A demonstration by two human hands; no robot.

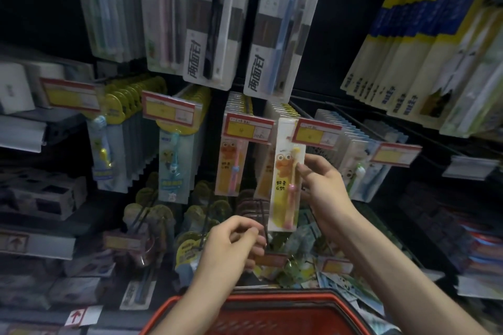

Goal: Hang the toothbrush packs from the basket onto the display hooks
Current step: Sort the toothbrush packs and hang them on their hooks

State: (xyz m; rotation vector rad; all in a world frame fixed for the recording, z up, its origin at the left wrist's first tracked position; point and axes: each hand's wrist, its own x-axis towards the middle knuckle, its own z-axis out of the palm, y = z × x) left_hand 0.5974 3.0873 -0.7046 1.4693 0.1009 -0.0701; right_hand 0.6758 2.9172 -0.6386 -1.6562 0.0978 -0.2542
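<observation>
**A hand holds up a toothbrush pack**

The right hand [325,185] pinches a toothbrush pack [284,171] by its side edge. The pack stands upright and shows an orange cartoon face and a pink brush. Its top is just beside a red and yellow price tag [317,132]. The left hand [235,242] is lower, with its fingers curled. A red basket [272,300] sits below both hands.

Basket [285,298] below packs [234,166] hanging on hooks [302,111]
</observation>
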